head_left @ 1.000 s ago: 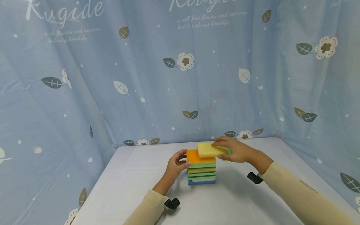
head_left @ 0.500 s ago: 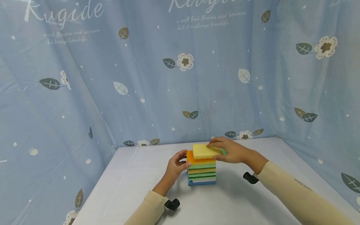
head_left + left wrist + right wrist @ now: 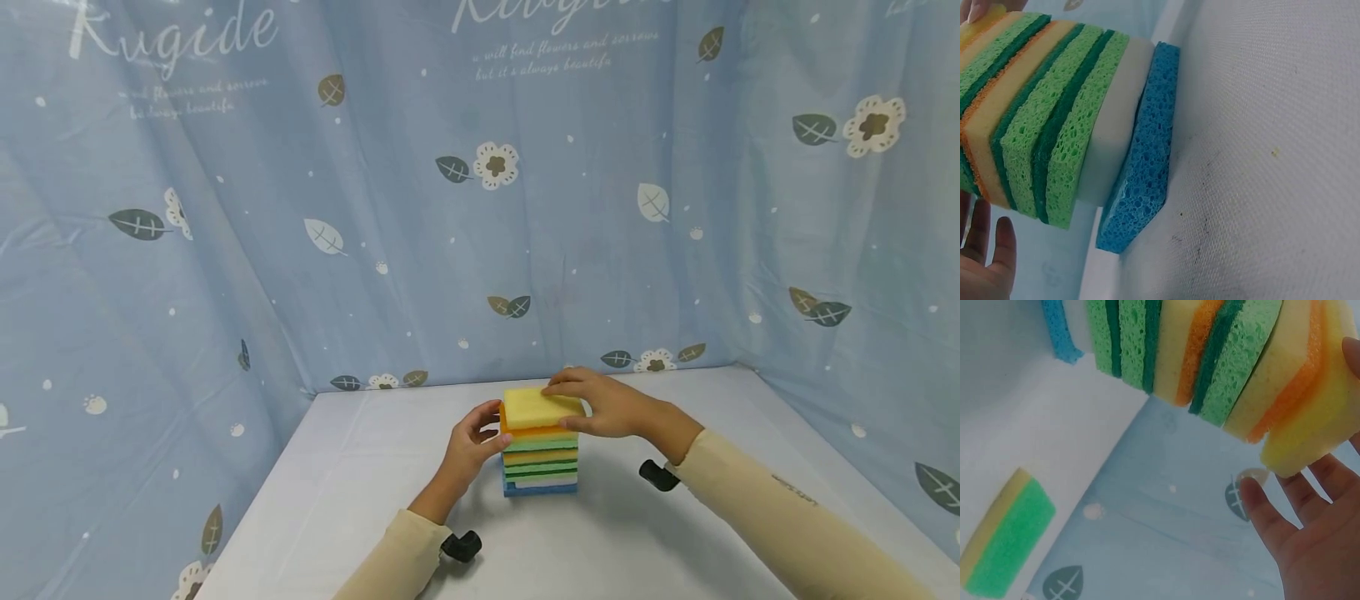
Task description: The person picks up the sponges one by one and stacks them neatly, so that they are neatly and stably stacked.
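A stack of sponges (image 3: 540,458) stands on the white table, with a blue sponge (image 3: 1147,150) at the bottom and a white one (image 3: 1116,119) above it. Green and orange-backed sponges make up the layers higher up. On top lies a yellow sponge (image 3: 525,410), roughly lined up with the orange layer (image 3: 528,433) beneath. My right hand (image 3: 615,406) holds the yellow sponge by its right end, thumb in front and fingers over the far side. My left hand (image 3: 467,450) grips the stack's upper left end, its thumb at the front corner.
In the right wrist view, a yellow-and-green sponge (image 3: 1013,534) lies on the table beyond the stack; my right hand seems to hide it from the head view. A patterned blue curtain (image 3: 405,275) surrounds the table (image 3: 360,500). Black wrist cameras (image 3: 461,546) hang under both sleeves.
My right hand has moved left with the yellow sponge, bringing it from overhanging the stack's right side to over the orange layer. My left hand has stayed in place.
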`<state>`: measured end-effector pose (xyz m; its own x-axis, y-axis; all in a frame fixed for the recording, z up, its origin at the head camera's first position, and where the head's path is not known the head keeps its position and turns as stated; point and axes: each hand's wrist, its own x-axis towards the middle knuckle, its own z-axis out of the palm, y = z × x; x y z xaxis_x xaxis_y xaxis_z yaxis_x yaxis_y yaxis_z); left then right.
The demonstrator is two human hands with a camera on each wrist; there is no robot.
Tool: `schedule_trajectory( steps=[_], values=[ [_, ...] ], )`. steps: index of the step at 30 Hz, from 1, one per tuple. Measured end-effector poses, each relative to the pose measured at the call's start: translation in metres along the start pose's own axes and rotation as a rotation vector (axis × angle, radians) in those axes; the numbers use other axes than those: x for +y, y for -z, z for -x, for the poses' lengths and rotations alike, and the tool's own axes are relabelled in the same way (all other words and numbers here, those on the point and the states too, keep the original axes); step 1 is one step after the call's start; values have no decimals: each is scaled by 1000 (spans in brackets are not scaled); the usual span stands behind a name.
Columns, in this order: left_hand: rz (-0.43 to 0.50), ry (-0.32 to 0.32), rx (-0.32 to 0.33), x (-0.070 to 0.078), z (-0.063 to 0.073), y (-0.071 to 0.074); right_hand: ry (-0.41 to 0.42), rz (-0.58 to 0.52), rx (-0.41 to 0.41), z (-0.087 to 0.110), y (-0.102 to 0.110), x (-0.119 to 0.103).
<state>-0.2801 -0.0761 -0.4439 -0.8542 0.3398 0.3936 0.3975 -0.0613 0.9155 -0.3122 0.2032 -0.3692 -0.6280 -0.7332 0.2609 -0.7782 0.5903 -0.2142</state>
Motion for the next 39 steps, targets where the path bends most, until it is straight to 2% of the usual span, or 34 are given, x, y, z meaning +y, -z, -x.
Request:
schedule_trajectory(
  steps=[7, 21, 35, 38, 39],
  values=[
    [6, 11, 5, -3, -3, 1, -11, 4, -11, -4, -1, -4],
    [-36, -5, 3, 1, -3, 1, -23, -12, -18, -7, -2, -4],
    [-11, 12, 2, -5, -2, -1, -10, -6, -15, -2, -11, 0],
    [-5, 3, -11, -3, -3, 1, -4, -11, -13, -3, -10, 0],
    [0, -7, -9, -7, -5, 2, -1, -12, -11, -4, -9, 0]
  ],
)
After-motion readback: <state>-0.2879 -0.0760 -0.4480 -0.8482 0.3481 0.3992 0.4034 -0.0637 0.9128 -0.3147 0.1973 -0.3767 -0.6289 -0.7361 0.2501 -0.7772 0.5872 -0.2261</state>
